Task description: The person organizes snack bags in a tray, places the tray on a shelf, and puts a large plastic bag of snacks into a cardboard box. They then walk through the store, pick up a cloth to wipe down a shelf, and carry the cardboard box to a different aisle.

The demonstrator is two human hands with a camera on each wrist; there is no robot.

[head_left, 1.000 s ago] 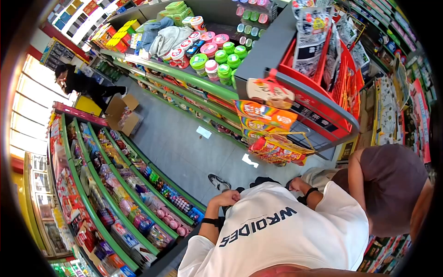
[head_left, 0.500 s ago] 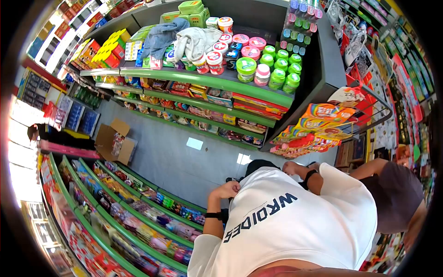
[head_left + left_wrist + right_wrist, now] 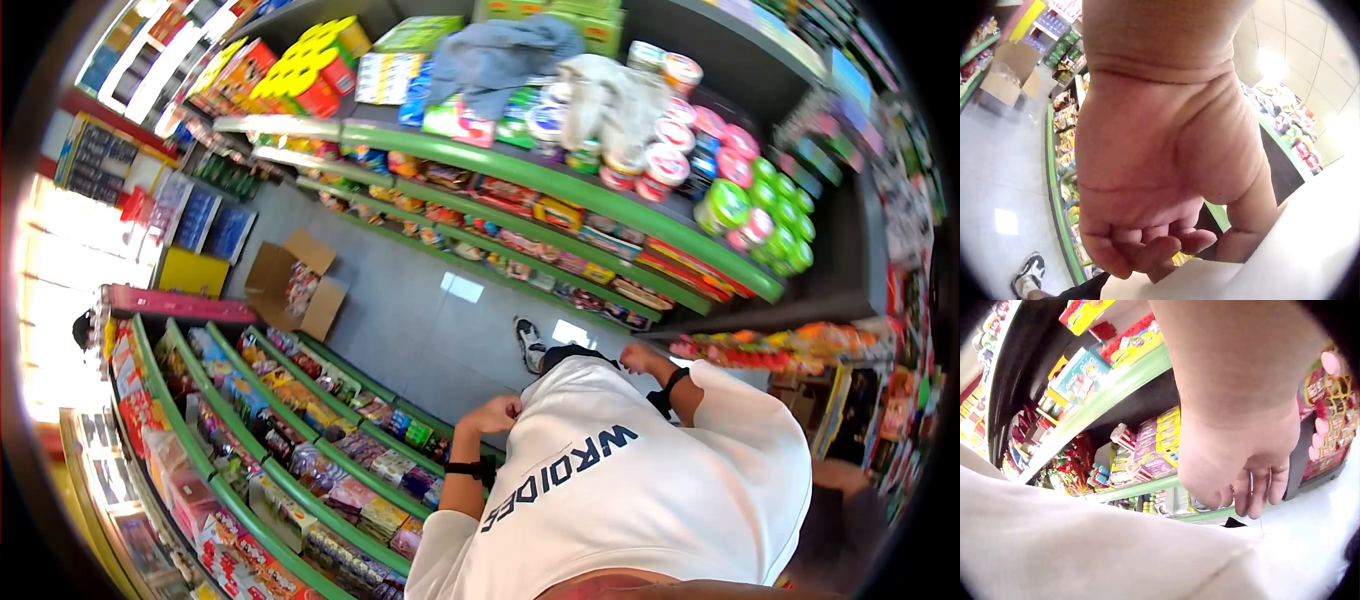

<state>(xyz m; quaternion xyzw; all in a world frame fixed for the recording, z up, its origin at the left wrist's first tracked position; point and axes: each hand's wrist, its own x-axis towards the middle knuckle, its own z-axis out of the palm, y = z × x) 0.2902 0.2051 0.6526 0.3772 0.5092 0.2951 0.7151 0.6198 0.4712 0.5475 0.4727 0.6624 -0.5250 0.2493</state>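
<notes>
My left hand (image 3: 490, 413) hangs beside the front of the white T-shirt (image 3: 640, 480), its fingers loosely curled. In the left wrist view the palm of the left hand (image 3: 1147, 162) faces the camera, and part of the shirt (image 3: 1179, 281) overlaps the fingertips. On the other side of the shirt hangs my right hand (image 3: 640, 357), a black band (image 3: 678, 377) around its wrist. The right wrist view shows the right hand (image 3: 1241, 456) with loosely bent fingers and nothing in them, in front of shelves of boxed sweets (image 3: 1159, 442).
A long shelf (image 3: 480, 160) across the aisle carries tubs, boxes and two cloths (image 3: 505, 60). Green-edged racks (image 3: 250, 450) of packets stand at the left. An open cardboard box (image 3: 325, 305) sits on the grey floor (image 3: 400, 290). Another person (image 3: 840, 520) is close at the right.
The head view has swung, so the long shelf appears nearer and the hanging snack bags sit farther right. The person at the right has dropped lower in view. Both hands stay beside the shirt.
</notes>
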